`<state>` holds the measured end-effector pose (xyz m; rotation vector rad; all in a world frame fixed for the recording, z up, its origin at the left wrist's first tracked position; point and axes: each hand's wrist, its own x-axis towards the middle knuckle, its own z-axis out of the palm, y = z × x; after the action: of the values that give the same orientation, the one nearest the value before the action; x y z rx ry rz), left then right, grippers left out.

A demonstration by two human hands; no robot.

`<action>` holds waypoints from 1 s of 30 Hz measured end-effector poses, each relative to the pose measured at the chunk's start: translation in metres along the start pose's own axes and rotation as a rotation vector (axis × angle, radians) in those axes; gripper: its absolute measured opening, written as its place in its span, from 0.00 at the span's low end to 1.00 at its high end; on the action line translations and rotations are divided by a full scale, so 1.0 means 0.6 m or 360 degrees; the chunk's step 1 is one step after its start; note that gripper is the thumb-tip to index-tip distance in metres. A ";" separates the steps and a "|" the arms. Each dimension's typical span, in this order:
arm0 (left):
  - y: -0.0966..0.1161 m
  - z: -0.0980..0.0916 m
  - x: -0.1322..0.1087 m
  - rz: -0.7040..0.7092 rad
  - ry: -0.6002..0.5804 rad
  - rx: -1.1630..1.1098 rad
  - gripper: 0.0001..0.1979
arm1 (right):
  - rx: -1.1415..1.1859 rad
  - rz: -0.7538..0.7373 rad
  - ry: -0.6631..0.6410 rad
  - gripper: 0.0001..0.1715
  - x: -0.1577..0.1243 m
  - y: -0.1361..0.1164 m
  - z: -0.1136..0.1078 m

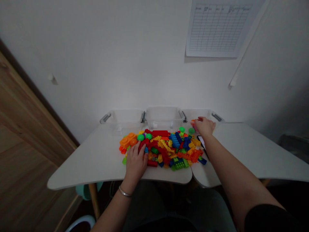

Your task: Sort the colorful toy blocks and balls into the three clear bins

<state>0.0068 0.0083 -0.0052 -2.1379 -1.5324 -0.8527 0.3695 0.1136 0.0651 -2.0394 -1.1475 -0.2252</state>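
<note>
A heap of colourful plastic building bricks [178, 164] lies before me, with red, yellow, blue, green and orange pieces mixed together. My left hand [136, 159] rests on its left side, fingers spread, touching a red piece [144, 144]. Two green balls, an orange ball [133, 141] and a large orange brick [125, 140] are close by. Over the right clear bin [199, 113], my right hand [205, 125] has its fingers bent around a small orange and pink piece [193, 123], its shape unclear. Just left of that hand is a green ball [191, 131].
A middle clear bin [164, 113] and a left clear bin [125, 115] stand along the wall, with grey latches between. A phone [201, 141] lies under my right forearm. The white tables [96, 161] meet at a seam. A printed sheet [212, 32] hangs above.
</note>
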 end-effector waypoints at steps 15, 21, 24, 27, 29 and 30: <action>0.001 -0.002 0.000 -0.0040 -0.0027 -0.0070 0.21 | -0.0116 -0.0015 -0.0247 0.19 0.016 0.008 -0.016; 0.001 -0.002 0.000 -0.0025 -0.0021 -0.0043 0.21 | 0.0494 0.0090 0.0067 0.23 -0.002 -0.007 -0.025; 0.000 0.000 0.000 -0.0024 -0.0013 -0.0047 0.21 | 0.0718 -0.0066 0.0343 0.22 -0.040 -0.039 -0.022; -0.001 0.000 0.000 -0.0021 -0.0007 -0.0045 0.21 | 0.0912 -0.0258 0.0271 0.21 -0.088 -0.082 -0.018; 0.000 0.000 0.000 -0.0020 -0.0012 -0.0042 0.21 | 0.1011 -0.0440 0.0166 0.20 -0.120 -0.111 -0.017; 0.000 0.000 -0.001 -0.0021 -0.0014 -0.0043 0.21 | 0.1044 -0.0558 0.0096 0.19 -0.136 -0.124 -0.018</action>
<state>0.0067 0.0080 -0.0053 -2.1555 -1.5493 -0.8744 0.2654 0.0750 0.0726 -1.2507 -1.3226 -0.0634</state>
